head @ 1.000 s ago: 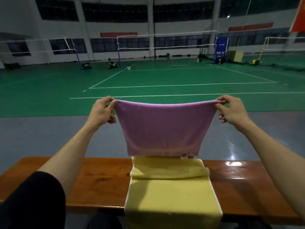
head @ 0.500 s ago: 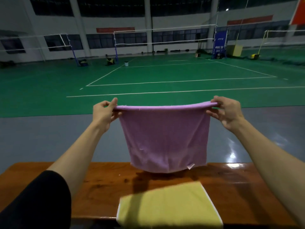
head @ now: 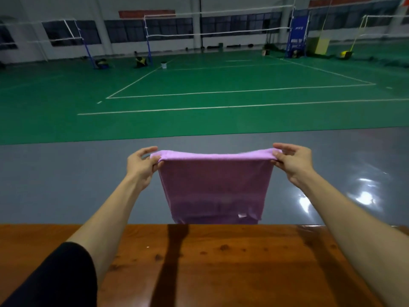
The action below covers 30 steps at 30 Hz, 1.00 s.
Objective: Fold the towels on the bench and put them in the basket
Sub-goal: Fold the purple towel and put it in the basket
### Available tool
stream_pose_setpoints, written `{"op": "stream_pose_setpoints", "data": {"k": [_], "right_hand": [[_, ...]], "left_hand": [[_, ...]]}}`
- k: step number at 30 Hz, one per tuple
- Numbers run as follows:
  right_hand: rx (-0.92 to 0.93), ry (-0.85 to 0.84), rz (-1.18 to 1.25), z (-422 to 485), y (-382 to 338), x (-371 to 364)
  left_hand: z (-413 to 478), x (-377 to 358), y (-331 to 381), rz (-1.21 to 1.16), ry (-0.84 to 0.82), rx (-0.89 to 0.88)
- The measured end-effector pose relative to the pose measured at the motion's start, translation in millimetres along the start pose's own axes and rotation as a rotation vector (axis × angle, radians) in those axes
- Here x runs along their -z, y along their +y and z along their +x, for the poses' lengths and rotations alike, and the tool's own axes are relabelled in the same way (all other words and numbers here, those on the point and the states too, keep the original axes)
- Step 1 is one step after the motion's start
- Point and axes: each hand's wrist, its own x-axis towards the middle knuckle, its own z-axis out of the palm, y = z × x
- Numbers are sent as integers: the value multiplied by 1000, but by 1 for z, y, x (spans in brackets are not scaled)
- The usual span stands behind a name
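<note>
head view, single frame. we log one purple towel (head: 214, 187) held in the air in front of the person, stretched flat between both hands above the far edge of the wooden bench (head: 221, 267).

left hand (head: 141, 167): it pinches the towel's upper left corner. the thumb and the curled lower fingers close on the cloth, and the index finger (head: 147, 150) lies straighter over the top edge.

right hand (head: 292, 161): it pinches the upper right corner the same way, thumb under and fingers (head: 285, 146) over the edge. both forearms reach forward over the bench. a black sleeve (head: 57, 278) covers the left upper arm.

towel state: the top edge runs nearly level between the hands, sagging slightly in the middle, and looks rounded like a fold. the cloth hangs straight down and narrows a little toward the bottom. a small pale tag (head: 241, 216) shows near the lower right corner. the lower edge meets the bench's far edge in this view; we cannot tell whether it touches the wood or hangs just beyond it.

bench: glossy brown boards, with a dark narrow shadow (head: 170, 262) running toward the camera below the towel.

background: grey floor (head: 55, 185) just past the bench, then a green court (head: 221, 80) with white lines, and nets (head: 217, 33) on posts near the far wall.
</note>
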Motion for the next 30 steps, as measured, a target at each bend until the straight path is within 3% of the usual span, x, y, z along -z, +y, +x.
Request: {"op": "stream_pose_setpoints", "data": {"k": [5,10,13,19,24,30], "right_hand": [[-48,24,-18,30,18,-10],[-105,138,17,62,39,-21],[-118,117,-54,81,64,-22],[-143,50,-71,92,87,-18],[-177,4,30,30,64,4],[-313,-79,-119,-108,97,65]], "left_hand": [[30,-3,-10,10,-6,63],[63,-16,-27,12,112,104],[82,-21,-49,127,129,73],[86,-18,-74,140,66,75],[28,13,-61,97,-19,140],[-91,99,-97,145,-109,273]]}}
